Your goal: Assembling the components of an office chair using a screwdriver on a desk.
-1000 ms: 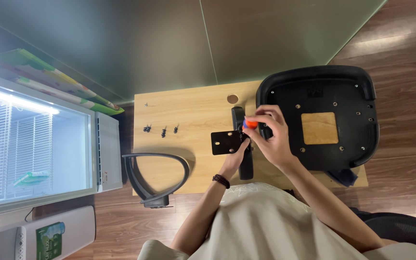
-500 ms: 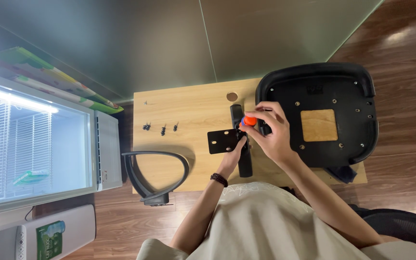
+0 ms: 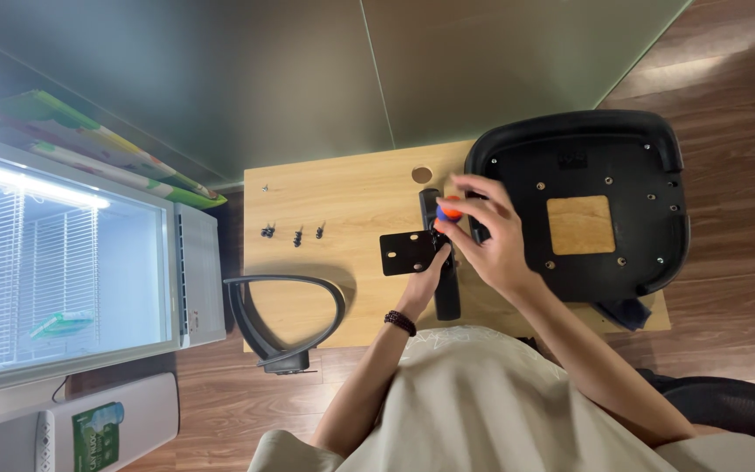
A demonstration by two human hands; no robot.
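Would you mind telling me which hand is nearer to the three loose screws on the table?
The left hand: it rests on the black bracket, just right of the screws. The right hand holds a screwdriver farther right.

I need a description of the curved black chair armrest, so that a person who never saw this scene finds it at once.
Start at the light wooden table in the middle. The armrest lies at its near left corner, partly over the edge, beside the white glass-door cooler. Unlike the wide black seat pan at the right end and the small black screws, it is an open loop showing wood through its middle.
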